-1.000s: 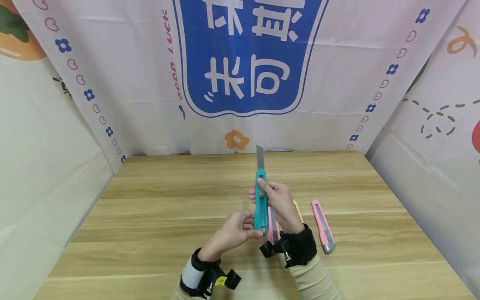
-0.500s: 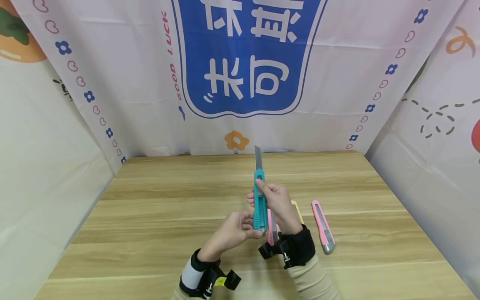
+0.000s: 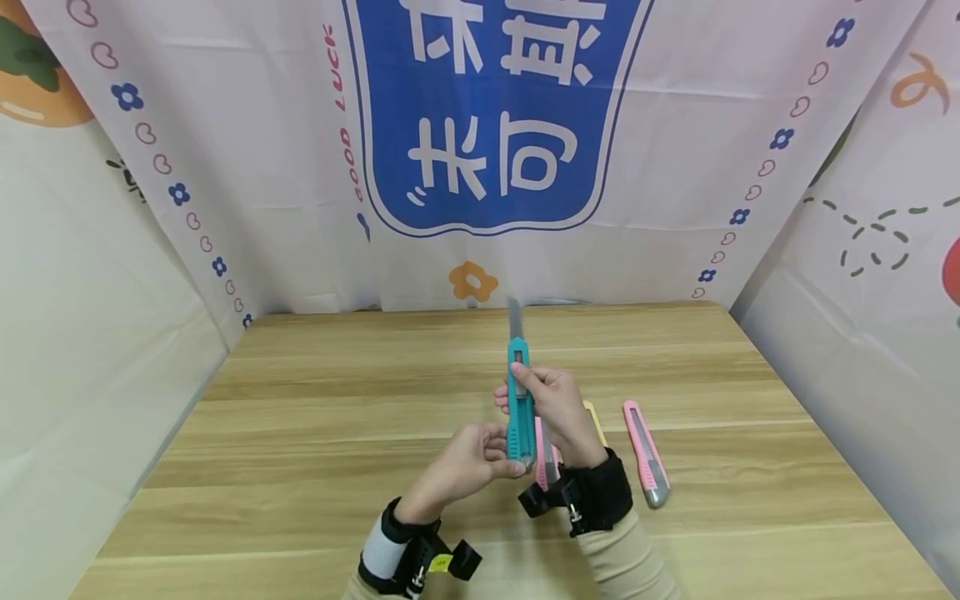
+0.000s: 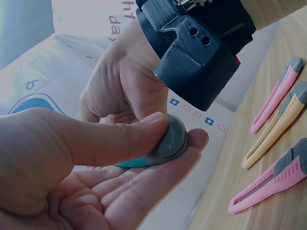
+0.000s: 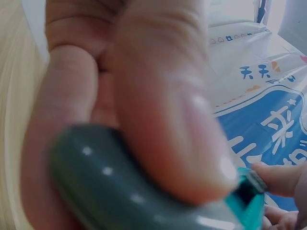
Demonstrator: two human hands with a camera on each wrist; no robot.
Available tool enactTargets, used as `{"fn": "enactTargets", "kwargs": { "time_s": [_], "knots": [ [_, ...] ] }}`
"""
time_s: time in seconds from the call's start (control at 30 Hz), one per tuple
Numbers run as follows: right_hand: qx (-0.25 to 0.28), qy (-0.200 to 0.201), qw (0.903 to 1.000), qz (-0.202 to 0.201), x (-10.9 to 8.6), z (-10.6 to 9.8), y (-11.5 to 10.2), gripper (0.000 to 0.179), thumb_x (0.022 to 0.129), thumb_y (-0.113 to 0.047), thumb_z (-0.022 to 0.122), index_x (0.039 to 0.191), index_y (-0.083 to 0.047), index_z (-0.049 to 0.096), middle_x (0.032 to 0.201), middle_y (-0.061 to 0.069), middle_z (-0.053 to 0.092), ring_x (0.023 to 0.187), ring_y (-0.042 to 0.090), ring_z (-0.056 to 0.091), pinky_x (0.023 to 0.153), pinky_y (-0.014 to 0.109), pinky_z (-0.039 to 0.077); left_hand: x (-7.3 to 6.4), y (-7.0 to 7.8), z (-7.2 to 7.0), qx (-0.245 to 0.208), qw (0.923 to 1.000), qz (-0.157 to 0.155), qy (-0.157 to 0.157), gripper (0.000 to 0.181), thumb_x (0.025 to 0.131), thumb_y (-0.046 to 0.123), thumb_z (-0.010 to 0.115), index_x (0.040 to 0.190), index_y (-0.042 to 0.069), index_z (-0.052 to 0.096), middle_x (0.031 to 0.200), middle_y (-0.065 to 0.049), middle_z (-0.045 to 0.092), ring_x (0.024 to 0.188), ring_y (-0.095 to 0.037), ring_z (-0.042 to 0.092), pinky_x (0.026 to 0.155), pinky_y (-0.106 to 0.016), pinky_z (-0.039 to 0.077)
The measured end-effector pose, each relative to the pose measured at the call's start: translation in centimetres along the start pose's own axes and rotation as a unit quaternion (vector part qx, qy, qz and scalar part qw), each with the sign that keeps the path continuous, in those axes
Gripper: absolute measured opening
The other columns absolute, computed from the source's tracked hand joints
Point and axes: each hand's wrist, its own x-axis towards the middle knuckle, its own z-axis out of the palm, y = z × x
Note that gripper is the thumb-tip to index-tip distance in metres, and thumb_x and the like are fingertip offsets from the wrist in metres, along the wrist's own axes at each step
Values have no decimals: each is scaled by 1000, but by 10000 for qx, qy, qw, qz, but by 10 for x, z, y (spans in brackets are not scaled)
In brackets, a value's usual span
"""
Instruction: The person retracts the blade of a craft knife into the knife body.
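A teal utility knife (image 3: 519,417) with a grey end cap (image 4: 170,139) is held up above the table, its metal blade (image 3: 515,319) out and pointing away from me. My right hand (image 3: 557,408) grips the middle of the handle, thumb on the slider (image 5: 254,182). At the near end, my left hand (image 3: 468,462) pinches the grey cap between thumb and fingers, seen close in the left wrist view. The right hand's other fingers are partly hidden behind the knife.
On the wooden table (image 3: 315,433), right of the hands, lie a pink utility knife (image 3: 645,454), a yellow one (image 3: 596,423) and another pink one (image 3: 546,458), the last two partly covered by my right arm. A printed cloth (image 3: 300,250) hangs behind the table.
The blade has drawn back a little into the handle, and the right thumb has slid slightly toward me with it. The left hand keeps its hold on the cap.
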Motion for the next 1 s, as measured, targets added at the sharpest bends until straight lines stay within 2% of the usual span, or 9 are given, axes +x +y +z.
{"fn": "enactTargets", "kwargs": {
  "time_s": [0.17, 0.43, 0.63, 0.77, 1.0],
  "knots": [
    [12, -57, 10000, 53, 0, 0, 0, 39, 95, -21, 55, 110, 15, 60, 70, -3, 72, 79, 21, 71, 69, 25, 63, -1, 0, -2, 38, 10000, 25, 34, 35, 83, -3, 64, 115, -14, 56, 100, -31, 68, 88, -30, 68, 79, -37, 62],
    [-71, -38, 9998, 155, -1, 1, 0, 45, 95, -32, 54, 111, 10, 62, 76, -2, 73, 78, 16, 70, 74, 26, 63, -2, 2, -3, 38, 9997, -26, 231, 40, 83, -1, 66, 119, -14, 54, 102, -29, 68, 88, -28, 68, 80, -39, 62],
    [-119, 17, 9995, 296, -1, 2, 0, 59, 91, -45, 54, 104, 11, 65, 72, -2, 73, 76, 17, 70, 72, 25, 63, -2, 2, -4, -24, 9994, -49, 348, 42, 83, -1, 65, 122, -14, 53, 105, -29, 67, 90, -28, 68, 81, -39, 62],
    [-140, 117, 9996, 234, -1, 1, 0, 65, 90, -50, 52, 102, 12, 65, 70, -2, 73, 74, 18, 71, 69, 24, 63, -1, 1, -5, -43, 9993, -110, 348, 39, 84, 0, 65, 119, -13, 55, 102, -28, 68, 87, -26, 69, 79, -36, 62],
    [-15, -19, 9999, -143, -1, -1, 0, 53, 94, -35, 53, 98, 17, 60, 66, -3, 72, 67, 15, 70, 64, 25, 63, 0, 0, -4, 55, 9995, -151, 263, 32, 83, 1, 66, 112, -11, 59, 100, -26, 70, 85, -23, 69, 80, -35, 62]
  ]
}}
